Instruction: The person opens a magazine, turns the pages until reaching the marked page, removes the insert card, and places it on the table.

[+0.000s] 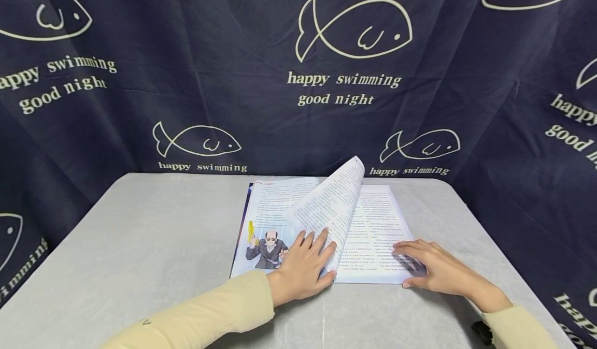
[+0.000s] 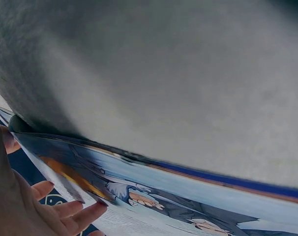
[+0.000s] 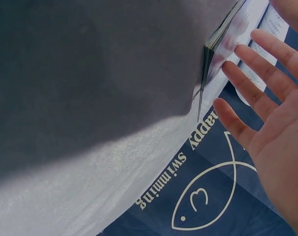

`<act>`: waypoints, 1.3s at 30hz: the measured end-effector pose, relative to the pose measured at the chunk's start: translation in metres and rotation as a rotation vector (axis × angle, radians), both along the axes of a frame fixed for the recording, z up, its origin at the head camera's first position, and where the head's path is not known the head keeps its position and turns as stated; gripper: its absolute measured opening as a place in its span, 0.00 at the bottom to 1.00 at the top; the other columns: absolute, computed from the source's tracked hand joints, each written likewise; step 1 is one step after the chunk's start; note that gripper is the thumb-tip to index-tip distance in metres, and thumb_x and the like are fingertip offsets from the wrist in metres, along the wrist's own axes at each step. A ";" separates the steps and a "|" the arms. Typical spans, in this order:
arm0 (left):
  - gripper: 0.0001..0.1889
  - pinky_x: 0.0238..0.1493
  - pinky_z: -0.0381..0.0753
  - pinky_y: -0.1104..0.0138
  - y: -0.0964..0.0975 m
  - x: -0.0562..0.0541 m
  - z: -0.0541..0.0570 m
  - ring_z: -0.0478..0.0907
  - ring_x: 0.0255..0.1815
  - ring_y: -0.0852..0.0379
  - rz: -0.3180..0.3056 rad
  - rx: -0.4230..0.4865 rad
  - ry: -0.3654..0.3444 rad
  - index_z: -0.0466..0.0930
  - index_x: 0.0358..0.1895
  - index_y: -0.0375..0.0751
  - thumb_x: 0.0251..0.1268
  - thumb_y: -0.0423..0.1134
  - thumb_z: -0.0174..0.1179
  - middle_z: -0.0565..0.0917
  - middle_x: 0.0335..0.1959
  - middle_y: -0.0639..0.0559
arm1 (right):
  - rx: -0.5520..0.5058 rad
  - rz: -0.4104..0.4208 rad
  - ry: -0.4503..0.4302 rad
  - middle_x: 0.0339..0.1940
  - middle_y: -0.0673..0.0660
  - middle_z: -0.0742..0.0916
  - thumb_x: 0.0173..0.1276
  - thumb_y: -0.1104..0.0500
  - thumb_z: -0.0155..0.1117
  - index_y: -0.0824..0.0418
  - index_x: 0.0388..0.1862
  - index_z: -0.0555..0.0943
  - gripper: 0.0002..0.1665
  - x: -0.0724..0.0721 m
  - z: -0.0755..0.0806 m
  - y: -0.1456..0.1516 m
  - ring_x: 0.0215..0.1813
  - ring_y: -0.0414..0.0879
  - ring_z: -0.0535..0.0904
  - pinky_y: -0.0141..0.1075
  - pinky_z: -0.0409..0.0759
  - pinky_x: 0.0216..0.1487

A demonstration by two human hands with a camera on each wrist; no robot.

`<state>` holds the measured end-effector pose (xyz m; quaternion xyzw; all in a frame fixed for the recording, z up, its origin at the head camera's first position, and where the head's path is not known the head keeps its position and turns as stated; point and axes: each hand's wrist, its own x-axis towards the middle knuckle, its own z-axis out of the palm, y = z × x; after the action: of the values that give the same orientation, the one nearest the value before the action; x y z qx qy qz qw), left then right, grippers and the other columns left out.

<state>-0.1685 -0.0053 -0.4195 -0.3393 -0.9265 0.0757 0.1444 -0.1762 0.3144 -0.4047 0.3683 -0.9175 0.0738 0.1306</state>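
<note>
An open book (image 1: 378, 230) lies on the table with lines of small print on its pages. One page (image 1: 328, 201) stands partly lifted, its curled top corner leaning over the right side. My left hand (image 1: 300, 268) rests on that page's lower part with the fingers spread. Left of it, a drawing of a figure in a dark suit (image 1: 267, 250) shows on the left page. At the book's lower right edge is my right hand (image 1: 440, 270), fingers extended over the page margin and thumb by the corner. In the right wrist view, its fingers (image 3: 262, 73) look straight and spread, holding nothing.
The grey table (image 1: 163, 235) extends around the book. Behind and beside it hangs a dark blue cloth (image 1: 261, 80) with white fish outlines and lettering. A small black object (image 1: 481, 332) sits by the right sleeve.
</note>
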 end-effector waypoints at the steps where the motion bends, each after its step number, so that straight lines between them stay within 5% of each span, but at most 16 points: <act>1: 0.30 0.64 0.61 0.53 0.000 0.000 0.000 0.67 0.62 0.46 0.000 0.004 -0.007 0.59 0.65 0.51 0.65 0.62 0.36 0.62 0.68 0.44 | -0.001 0.002 0.000 0.49 0.50 0.83 0.34 0.45 0.76 0.55 0.46 0.80 0.36 0.000 0.000 0.000 0.50 0.46 0.77 0.40 0.69 0.45; 39: 0.35 0.60 0.64 0.52 -0.001 0.002 0.003 0.73 0.53 0.42 0.026 -0.096 0.051 0.56 0.68 0.65 0.59 0.73 0.30 0.58 0.70 0.44 | -0.020 0.046 -0.016 0.49 0.52 0.83 0.33 0.48 0.76 0.53 0.43 0.80 0.33 -0.001 0.001 0.003 0.49 0.48 0.77 0.38 0.68 0.44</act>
<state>-0.1666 -0.0061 -0.4167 -0.3318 -0.9220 0.1306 0.1507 -0.1775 0.3177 -0.4039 0.3875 -0.9090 0.0888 0.1250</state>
